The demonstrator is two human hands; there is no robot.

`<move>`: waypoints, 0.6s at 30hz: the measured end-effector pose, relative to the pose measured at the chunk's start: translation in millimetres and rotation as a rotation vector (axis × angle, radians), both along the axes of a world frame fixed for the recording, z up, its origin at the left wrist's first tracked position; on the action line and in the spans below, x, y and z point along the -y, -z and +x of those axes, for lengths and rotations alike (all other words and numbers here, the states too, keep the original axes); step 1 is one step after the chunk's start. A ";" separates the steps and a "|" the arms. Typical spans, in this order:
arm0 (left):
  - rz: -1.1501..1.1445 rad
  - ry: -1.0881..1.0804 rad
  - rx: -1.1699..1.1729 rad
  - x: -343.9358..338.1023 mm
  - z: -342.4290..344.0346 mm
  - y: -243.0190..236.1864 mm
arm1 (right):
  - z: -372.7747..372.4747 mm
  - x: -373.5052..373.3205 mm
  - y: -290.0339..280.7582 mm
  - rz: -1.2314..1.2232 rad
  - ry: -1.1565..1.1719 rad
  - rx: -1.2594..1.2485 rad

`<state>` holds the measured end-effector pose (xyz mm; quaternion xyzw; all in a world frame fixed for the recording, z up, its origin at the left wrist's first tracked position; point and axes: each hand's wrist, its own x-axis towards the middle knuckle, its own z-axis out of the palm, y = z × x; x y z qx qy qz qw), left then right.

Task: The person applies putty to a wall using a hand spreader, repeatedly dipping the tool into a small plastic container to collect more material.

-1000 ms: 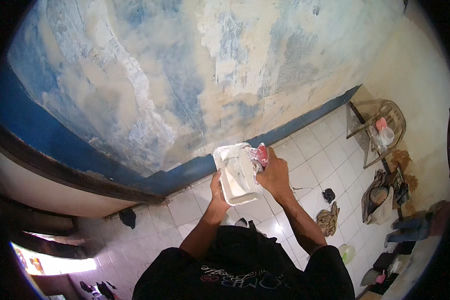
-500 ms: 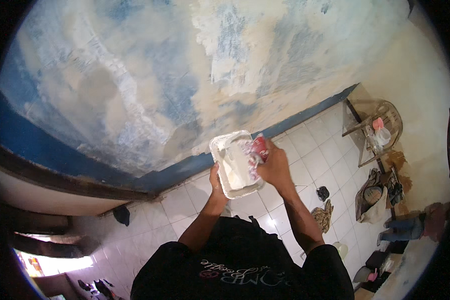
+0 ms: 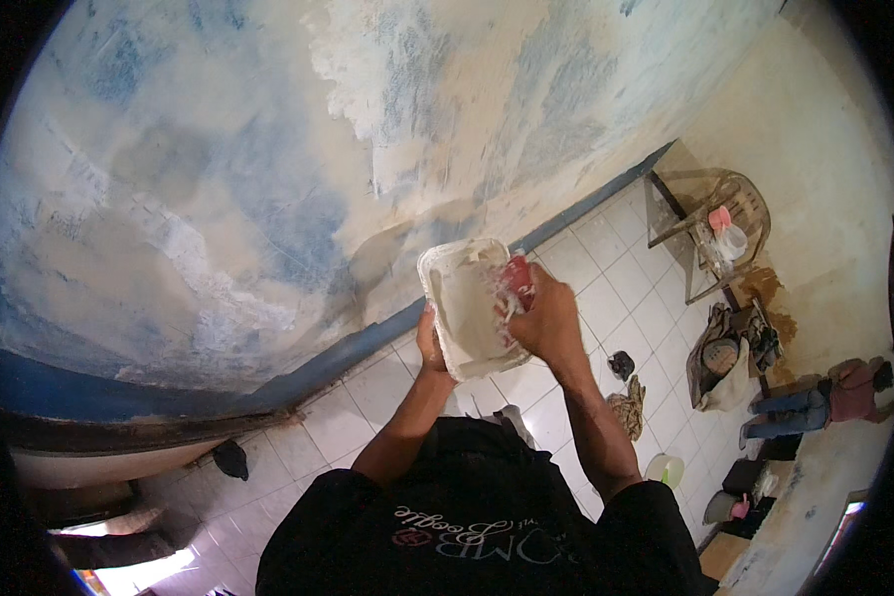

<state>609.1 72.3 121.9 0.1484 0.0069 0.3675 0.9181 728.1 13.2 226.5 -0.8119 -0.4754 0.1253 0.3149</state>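
Observation:
My left hand (image 3: 430, 343) grips a white shallow rectangular tray (image 3: 433, 306) by its left side, fingers hidden beneath. Pale cream paste (image 3: 459, 298) coats the inside of the tray, and its rim is crusted white. At the tray's right edge, my right hand (image 3: 553, 320) is closed round a red-and-white object (image 3: 519, 279) smeared with the paste; its exact kind is unclear. The tray hangs in front of a wall (image 3: 268, 169) patched blue, cream and white.
A blue skirting band (image 3: 586, 211) runs along the wall's foot above white floor tiles (image 3: 606, 323). At right are a chair (image 3: 750, 214) holding pink and white items, a bulky sack (image 3: 717, 360), a crumpled cloth (image 3: 627, 407), a pale green container (image 3: 665, 469) and another person (image 3: 815, 405).
My view has swung so that the wall, chair and floor things sit farther left; the other person shows more fully. Both hands keep their holds, and the paste's surface looks different.

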 end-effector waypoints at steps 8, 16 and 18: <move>-0.118 0.095 0.057 -8.5 16.8 8.7 | 38.9 -11.1 0.2 0.142 0.039 -0.078; -0.038 -0.101 -0.004 -0.7 79.6 13.5 | 94.4 -11.4 12.0 0.087 0.020 -0.075; -0.020 -0.105 0.059 2.3 100.1 11.4 | 101.8 -9.6 12.5 0.133 -0.131 -0.110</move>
